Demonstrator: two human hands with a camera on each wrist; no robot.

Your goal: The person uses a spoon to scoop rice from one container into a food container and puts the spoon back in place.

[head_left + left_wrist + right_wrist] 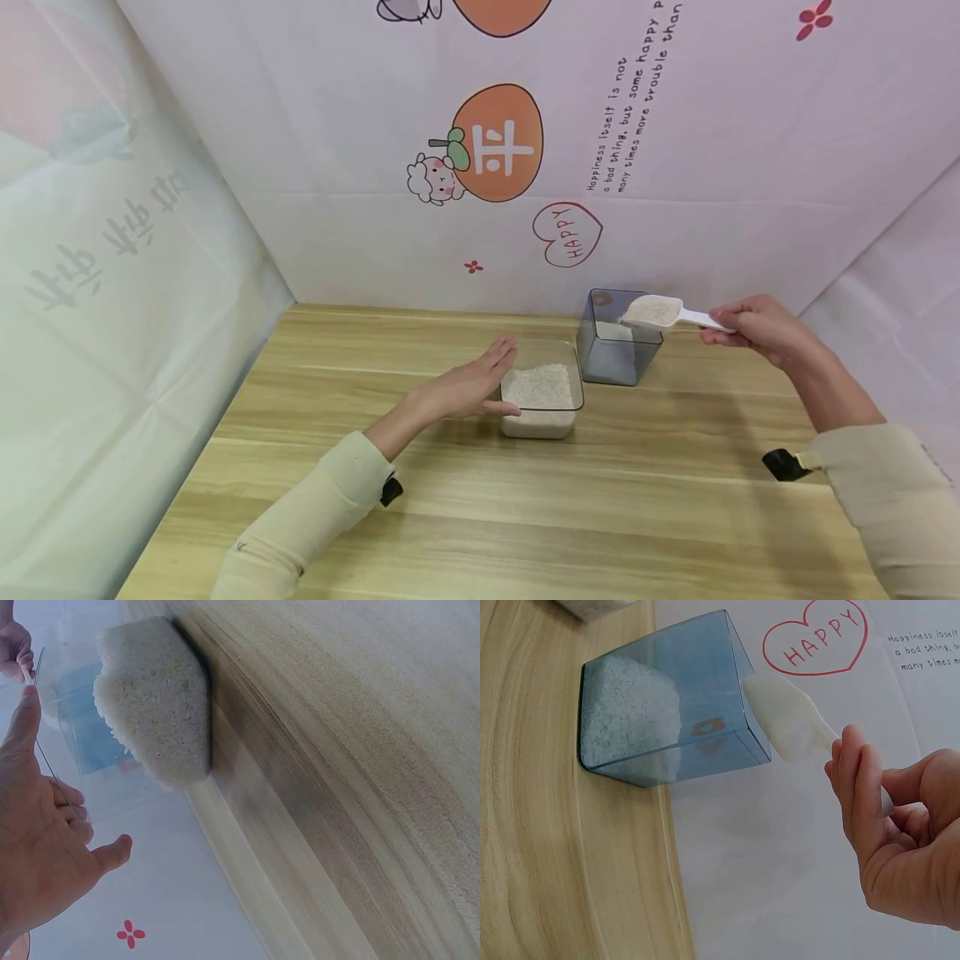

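My right hand pinches the handle of a white scoop heaped with rice. The scoop's bowl is over the rim of a tall blue-grey see-through container. Inside that container lies white rice, partly filling it. My left hand rests at the left rim of a clear square container, its fingers extended and thumb spread apart. Rice fills the lower part of this clear container, banked unevenly in the left wrist view. Both containers stand upright, side by side.
The wooden table runs up to a printed white cloth hanging right behind the containers. More white cloth hangs along the left side. Dark wrist devices show at both sleeves.
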